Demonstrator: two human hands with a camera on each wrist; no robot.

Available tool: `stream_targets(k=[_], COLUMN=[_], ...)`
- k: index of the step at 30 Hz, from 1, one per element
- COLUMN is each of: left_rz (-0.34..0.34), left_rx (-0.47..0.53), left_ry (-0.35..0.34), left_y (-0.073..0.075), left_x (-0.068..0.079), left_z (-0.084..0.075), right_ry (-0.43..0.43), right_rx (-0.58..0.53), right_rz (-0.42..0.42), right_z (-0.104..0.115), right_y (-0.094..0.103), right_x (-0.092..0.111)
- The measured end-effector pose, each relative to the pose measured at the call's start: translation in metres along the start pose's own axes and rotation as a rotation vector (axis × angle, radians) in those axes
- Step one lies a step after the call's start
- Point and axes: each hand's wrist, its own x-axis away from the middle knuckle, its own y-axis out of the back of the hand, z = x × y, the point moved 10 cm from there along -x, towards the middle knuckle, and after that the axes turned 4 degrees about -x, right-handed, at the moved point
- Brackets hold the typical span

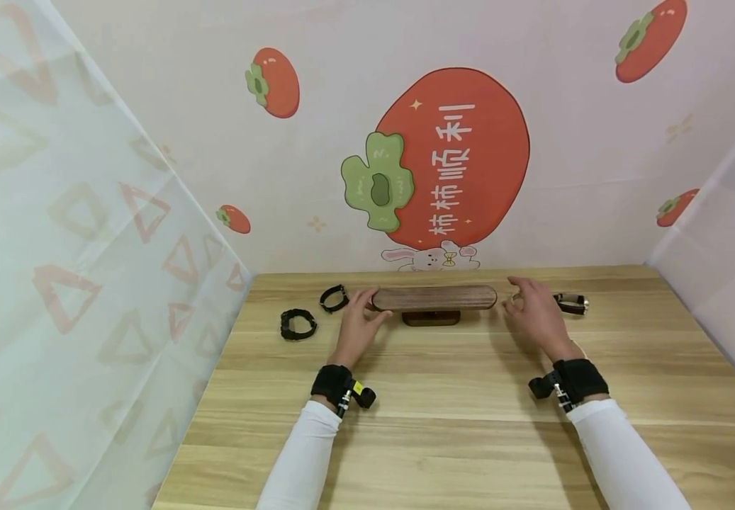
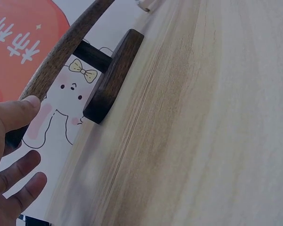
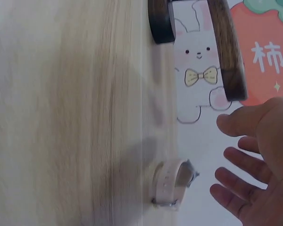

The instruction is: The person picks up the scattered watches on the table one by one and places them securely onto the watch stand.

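Observation:
A dark wooden display stand (image 1: 434,298) with a long rounded top bar on a short post and small base (image 2: 114,77) stands near the back of the table. My left hand (image 1: 357,327) pinches the left end of its bar, thumb (image 2: 32,106) on the near side. Past the bar's right end, my right hand (image 1: 538,317) is held with fingers spread and nothing between them; its thumb (image 3: 240,121) is just short of the bar's end. Below that hand lies a light-strapped watch (image 3: 169,184), mostly hidden by it in the head view.
Two black watches (image 1: 298,324) (image 1: 334,298) lie left of the stand. Right of my right hand lies a dark-strapped watch (image 1: 573,304) with a metal case. A printed wall (image 1: 316,177) rises directly behind the wooden table (image 1: 444,425), with side panels left and right.

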Motion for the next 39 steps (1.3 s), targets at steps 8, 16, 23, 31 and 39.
stream_targets(k=[8, 16, 23, 31, 39], left_rz=[0.0, 0.004, -0.006, 0.001, -0.008], left_rx=[0.013, 0.025, 0.022, 0.028, 0.029], left_ry=[0.0, 0.003, 0.002, 0.004, 0.0], left_y=[-0.001, -0.001, -0.002, -0.002, -0.001], left_x=[0.0, 0.001, 0.001, 0.001, 0.002], left_z=[0.002, 0.002, 0.003, 0.001, 0.001], right_ry=[-0.084, -0.132, -0.117, -0.123, -0.157], right_rx=[0.015, 0.041, 0.115, 0.153, 0.145], right_rz=[0.0, 0.007, 0.016, 0.025, -0.009], right_z=[-0.023, -0.035, -0.04, -0.042, -0.042], right_y=[-0.001, -0.007, -0.012, -0.016, -0.013], right_x=[-0.003, -0.006, -0.008, -0.008, -0.009])
